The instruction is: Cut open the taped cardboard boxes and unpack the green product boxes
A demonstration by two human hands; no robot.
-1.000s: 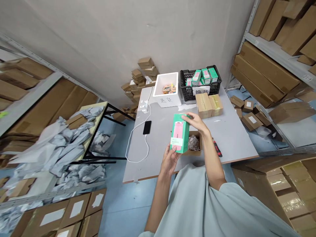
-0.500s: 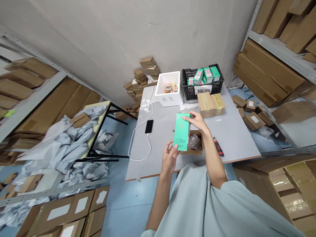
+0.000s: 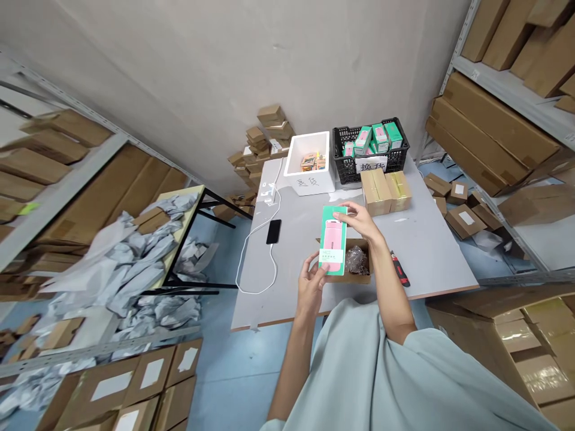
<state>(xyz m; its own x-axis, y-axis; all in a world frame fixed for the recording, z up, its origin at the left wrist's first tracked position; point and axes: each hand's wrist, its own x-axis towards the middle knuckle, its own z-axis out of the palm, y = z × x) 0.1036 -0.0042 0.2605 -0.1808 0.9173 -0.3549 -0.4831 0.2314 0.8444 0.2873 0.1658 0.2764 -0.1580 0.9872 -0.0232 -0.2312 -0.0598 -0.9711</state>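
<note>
A green product box (image 3: 333,239) with a pink picture on its face is held upright between both hands. My left hand (image 3: 311,281) grips its lower left part, thumb on the front. At its top right, my right hand (image 3: 357,220) pinches the edge with thumb and fingers. Behind and below it an opened cardboard box (image 3: 359,278) sits on the table, with crumpled clear bubble wrap (image 3: 356,260) inside. A red and black utility knife (image 3: 399,269) lies to the right of my right forearm.
On the grey table (image 3: 296,263) are a phone (image 3: 274,231) with a white cable, two taped cartons (image 3: 377,191), a white foam box (image 3: 309,182) and a black crate (image 3: 348,173) of green boxes. Shelves with cartons stand on both sides; a large open carton (image 3: 467,341) is at lower right.
The green product box has been turned over: its plain green side with text faced me before, and now the side with the pink picture does. Both hands still hold it.
</note>
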